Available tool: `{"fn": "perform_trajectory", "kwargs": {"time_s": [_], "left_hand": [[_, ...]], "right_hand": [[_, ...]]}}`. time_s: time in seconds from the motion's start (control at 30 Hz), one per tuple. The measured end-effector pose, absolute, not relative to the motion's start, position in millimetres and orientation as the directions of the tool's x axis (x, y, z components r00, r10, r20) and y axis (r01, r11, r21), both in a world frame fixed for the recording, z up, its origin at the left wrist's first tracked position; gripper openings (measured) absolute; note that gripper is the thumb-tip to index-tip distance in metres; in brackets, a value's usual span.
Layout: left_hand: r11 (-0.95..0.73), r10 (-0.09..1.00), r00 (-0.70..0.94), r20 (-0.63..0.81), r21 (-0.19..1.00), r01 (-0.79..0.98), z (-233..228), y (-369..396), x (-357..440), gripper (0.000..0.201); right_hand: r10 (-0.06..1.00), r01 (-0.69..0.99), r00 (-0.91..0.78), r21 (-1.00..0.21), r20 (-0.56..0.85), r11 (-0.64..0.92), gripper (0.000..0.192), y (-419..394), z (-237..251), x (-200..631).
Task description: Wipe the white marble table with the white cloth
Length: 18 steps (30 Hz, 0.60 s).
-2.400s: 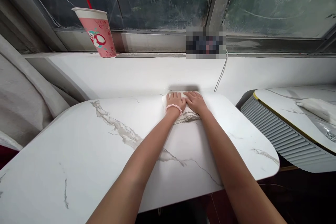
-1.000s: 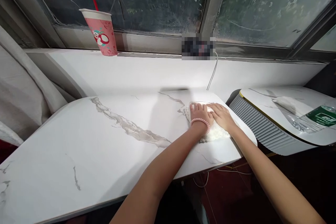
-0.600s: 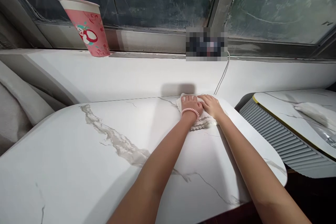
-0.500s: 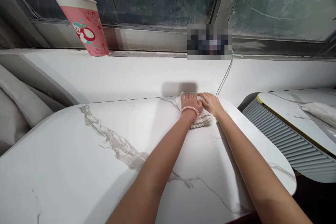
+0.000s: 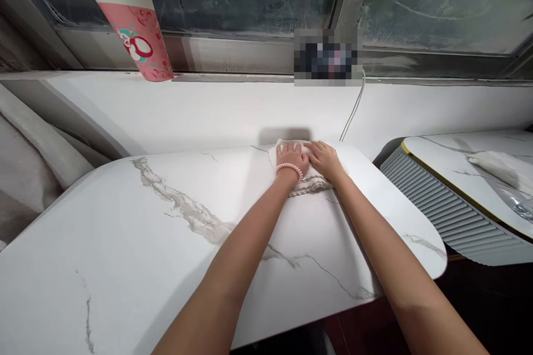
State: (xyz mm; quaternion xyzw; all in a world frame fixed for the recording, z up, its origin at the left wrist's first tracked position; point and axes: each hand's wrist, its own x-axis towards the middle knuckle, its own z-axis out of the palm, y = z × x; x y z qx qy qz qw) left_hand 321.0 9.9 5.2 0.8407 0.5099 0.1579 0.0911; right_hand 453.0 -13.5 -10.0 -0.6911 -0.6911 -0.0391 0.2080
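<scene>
I judged the place a café or small eatery. I noted marble-look tables (image 5: 125,244) by a window and a branded paper cup (image 5: 139,39).

White marble-look surface (image 5: 137,266) with grey veining, rounded corners, long edge against the window ledge (image 5: 216,111). White cloth (image 5: 310,183) lies flat on the surface at its far edge, just below the ledge, toward the right end; both hands press down on it. Ledge itself white, carrying a pink paper cup (image 5: 139,33) well left of the cloth, and a white cable (image 5: 353,113) running down just right of the cloth. A second marble surface (image 5: 462,166) stands right of the cloth, bearing a pale bundle (image 5: 497,169).
</scene>
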Motion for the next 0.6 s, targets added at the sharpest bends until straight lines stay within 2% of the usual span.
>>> {"fn": "perform_trajectory", "kwargs": {"time_s": [0.13,0.43,0.6], "left_hand": [[-0.479,0.877,0.444,0.180,0.300,0.825,6,-25,308,0.054],[-0.618,0.786,0.596,0.166,0.248,0.746,4,-147,279,0.055],[-0.655,0.756,0.629,0.183,0.236,0.718,1,-178,251,0.055]], "right_hand": [[0.938,0.979,0.037,-0.203,0.344,0.036,0.046,-53,-12,441],[0.917,0.989,0.046,-0.148,0.397,0.015,0.046,-195,-15,415],[0.920,0.990,0.078,-0.137,0.384,-0.027,0.047,-233,-12,384]]}}
